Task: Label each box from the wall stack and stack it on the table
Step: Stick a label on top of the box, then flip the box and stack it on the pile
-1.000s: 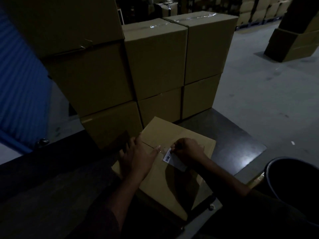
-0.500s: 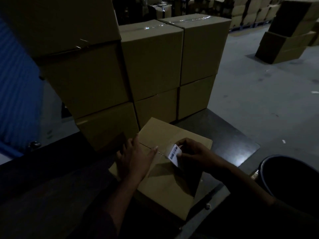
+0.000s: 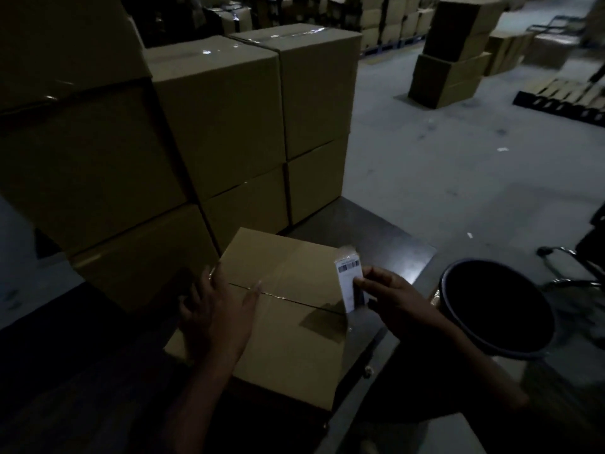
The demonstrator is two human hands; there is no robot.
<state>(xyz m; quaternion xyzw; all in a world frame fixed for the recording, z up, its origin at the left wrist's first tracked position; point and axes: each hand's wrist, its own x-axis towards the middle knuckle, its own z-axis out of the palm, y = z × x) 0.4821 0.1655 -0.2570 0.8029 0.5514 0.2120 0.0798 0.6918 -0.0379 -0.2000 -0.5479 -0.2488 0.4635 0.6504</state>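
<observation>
A taped cardboard box [image 3: 294,339] lies on the dark table [image 3: 386,244] right in front of me. My left hand [image 3: 217,309] rests flat on the box's top left, fingers spread. My right hand [image 3: 393,303] pinches a white barcode label [image 3: 349,283] at the box's right edge, holding it upright above the cardboard. Behind the box stands a stack of larger cardboard boxes [image 3: 222,119], two or three high, along the table's back.
A round black bin [image 3: 497,309] stands just right of my right hand. A chair base [image 3: 569,263] sits at the far right. More box stacks [image 3: 448,54] and a pallet [image 3: 563,96] stand across the grey floor.
My right hand has carried the label from the box's centre seam out to the right edge and turned it upright. The left hand has stayed on the box top.
</observation>
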